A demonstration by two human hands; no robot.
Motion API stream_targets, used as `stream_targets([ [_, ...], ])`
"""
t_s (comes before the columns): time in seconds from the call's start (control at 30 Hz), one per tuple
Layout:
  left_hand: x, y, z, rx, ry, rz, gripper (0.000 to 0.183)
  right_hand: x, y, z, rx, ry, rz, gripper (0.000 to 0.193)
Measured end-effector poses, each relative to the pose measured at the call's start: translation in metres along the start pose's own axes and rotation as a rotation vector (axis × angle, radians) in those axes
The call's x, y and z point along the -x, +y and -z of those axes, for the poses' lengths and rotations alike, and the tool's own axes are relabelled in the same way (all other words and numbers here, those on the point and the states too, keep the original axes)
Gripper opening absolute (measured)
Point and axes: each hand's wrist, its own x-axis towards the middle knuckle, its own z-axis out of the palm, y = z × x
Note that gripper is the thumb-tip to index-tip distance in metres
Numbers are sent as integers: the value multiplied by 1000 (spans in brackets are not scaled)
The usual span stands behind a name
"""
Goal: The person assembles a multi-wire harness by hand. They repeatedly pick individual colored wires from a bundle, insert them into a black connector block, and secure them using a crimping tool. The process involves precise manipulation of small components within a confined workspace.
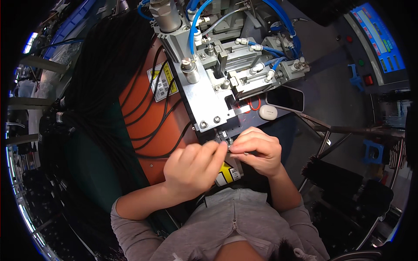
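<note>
Both hands meet at a small metal fixture (224, 136) at the front end of a pneumatic machine (204, 98). My left hand (191, 167) is closed, its fingers curled and the index fingertip pressed at the fixture. Whatever it grips is hidden. From the other side my right hand (259, 150) pinches with thumb and index finger beside the left fingertips. Something thin and small shows at that pinch, too small to name. One of several black cables (143, 155) on the orange surface (150, 117) runs toward the machine's front, left of my hands.
A thick bundle of black cables (100, 65) hangs at the left. Blue air tubes (285, 21) loop over the machine. Right of it lie a phone (285, 99) and a white rounded case (267, 112). A control screen (379, 39) with buttons stands at the far right.
</note>
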Motion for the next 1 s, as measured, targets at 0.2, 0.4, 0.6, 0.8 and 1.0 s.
stream_targets([
  [0.2, -1, -8, -1, 318, 80, 41, 16, -7, -12, -25, -113, 226, 55, 26],
  [0.4, -1, -10, -2, 417, 166, 59, 16, -17, -9, -21, 23, 197, 166, 25],
  [0.6, -2, -10, 1, 433, 135, 74, 13, -13, -11, -26, -179, 157, -30, 14],
  [0.8, -3, -6, -4, 502, 137, 98, 15, -13, -18, -36, -338, 332, -201, 14],
  [1.0, 3, -8, -9, 273, 96, 17, 23, -17, -23, -30, 382, 290, 111, 19],
])
